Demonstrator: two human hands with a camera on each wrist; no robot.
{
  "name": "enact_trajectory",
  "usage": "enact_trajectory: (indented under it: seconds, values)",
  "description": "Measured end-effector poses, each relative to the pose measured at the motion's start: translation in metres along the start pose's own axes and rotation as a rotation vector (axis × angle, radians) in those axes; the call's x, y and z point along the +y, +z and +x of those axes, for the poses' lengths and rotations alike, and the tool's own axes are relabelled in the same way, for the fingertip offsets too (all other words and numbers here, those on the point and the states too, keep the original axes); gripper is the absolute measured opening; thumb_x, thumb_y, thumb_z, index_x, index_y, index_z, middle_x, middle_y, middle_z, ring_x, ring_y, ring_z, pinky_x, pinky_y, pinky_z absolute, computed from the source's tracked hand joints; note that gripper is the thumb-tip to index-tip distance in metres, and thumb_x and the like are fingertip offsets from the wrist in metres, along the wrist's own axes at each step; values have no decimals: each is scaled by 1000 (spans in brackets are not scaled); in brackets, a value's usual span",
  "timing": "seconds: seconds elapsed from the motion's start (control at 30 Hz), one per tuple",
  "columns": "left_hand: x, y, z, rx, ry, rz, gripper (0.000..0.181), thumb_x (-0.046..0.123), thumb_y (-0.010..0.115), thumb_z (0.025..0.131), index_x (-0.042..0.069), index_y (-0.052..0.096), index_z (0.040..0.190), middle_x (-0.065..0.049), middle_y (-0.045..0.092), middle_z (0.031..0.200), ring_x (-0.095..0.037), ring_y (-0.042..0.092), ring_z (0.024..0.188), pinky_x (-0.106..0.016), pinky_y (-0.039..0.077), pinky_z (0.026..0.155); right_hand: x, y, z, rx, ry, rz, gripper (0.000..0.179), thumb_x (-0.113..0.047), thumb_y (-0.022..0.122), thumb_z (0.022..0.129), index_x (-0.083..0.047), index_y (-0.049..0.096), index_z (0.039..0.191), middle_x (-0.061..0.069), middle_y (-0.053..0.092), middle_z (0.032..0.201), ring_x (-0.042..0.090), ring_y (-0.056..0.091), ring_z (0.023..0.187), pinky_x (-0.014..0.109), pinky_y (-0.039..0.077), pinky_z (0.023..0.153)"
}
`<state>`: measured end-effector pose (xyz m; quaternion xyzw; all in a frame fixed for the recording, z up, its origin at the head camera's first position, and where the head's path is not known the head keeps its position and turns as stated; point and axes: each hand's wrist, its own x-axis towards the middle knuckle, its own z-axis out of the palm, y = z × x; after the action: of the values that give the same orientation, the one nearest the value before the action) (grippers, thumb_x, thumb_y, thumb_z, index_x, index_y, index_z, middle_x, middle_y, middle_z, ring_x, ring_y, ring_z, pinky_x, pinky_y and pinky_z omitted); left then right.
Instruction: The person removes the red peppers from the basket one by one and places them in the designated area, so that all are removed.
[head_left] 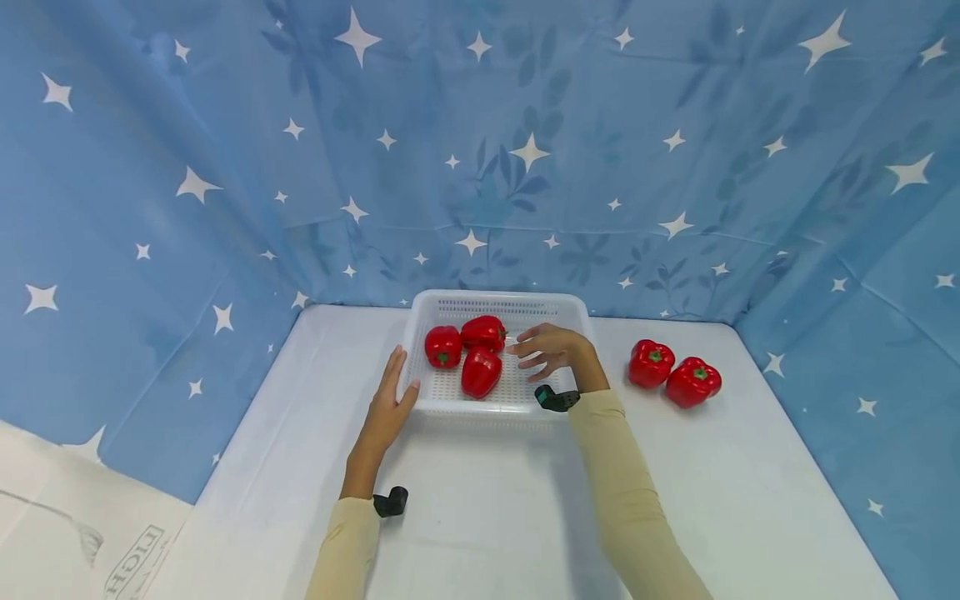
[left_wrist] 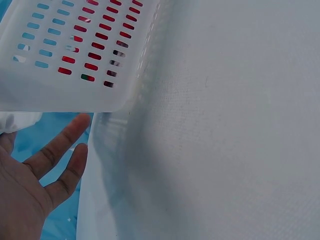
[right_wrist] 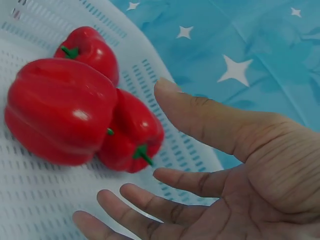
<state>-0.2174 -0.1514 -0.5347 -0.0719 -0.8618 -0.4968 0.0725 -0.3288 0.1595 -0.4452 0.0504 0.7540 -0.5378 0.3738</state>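
A person's right hand [head_left: 551, 343], its grasp loose and fingers parted, hovers over the right side of a white basket [head_left: 495, 407], where three red peppers [head_left: 481, 372] cluster just left of the fingertips. The left hand [head_left: 386, 412], fingers extended and holding nothing, is at the basket's left wall; whether it touches is hard to tell. Perforated floor shows right of the cluster, and white worktop [head_left: 480, 517] stretches from the basket's near side toward the person. The far edge meets a star-patterned blue curtain [head_left: 480, 167]. Two more red peppers [head_left: 693, 382] sit right of the basket, making five peppers in all.
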Motion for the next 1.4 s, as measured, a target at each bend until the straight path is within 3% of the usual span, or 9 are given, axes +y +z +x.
enact_trajectory:
  seconds: [0.2, 0.47, 0.83, 1.07, 1.4]
  values:
    - [2, 0, 4, 7, 12, 1, 65, 41, 47, 101, 25, 18, 157, 13, 9, 165, -22, 11, 153, -55, 24, 117, -4, 10, 14, -13, 54, 21, 69, -23, 73, 86, -3, 36, 141, 21, 47, 141, 39, 51, 127, 55, 52, 95]
    - [2, -1, 2, 6, 7, -3, 65, 40, 46, 101, 23, 18, 158, 11, 9, 165, -22, 11, 153, -53, 23, 119, 0, 24, 31, -29, 113, 9, 48, -24, 76, 84, -1, 59, 121, 15, 54, 124, 36, 56, 119, 50, 59, 83]
    - [0, 1, 1, 3, 1, -7, 65, 40, 46, 101, 25, 18, 158, 13, 8, 164, -22, 10, 153, -52, 23, 119, 8, 39, 39, 16, 155, 48, 61, -25, 80, 80, -4, 48, 127, 12, 54, 119, 32, 53, 116, 48, 60, 81]
    - [0, 1, -1, 3, -12, -14, 65, 38, 47, 101, 25, 18, 157, 14, 9, 164, -19, 10, 153, -50, 22, 120, 9, 44, 44, 47, 146, -50, 71, -31, 82, 76, -3, 45, 131, 15, 57, 124, 31, 56, 111, 46, 61, 76]
    - [0, 3, 0, 10, 3, -18, 64, 38, 47, 101, 24, 18, 157, 14, 9, 164, -19, 11, 153, -50, 23, 120, 12, 44, 47, 79, 137, -127, 69, -34, 83, 75, -3, 47, 125, 14, 56, 116, 28, 56, 105, 45, 60, 78]
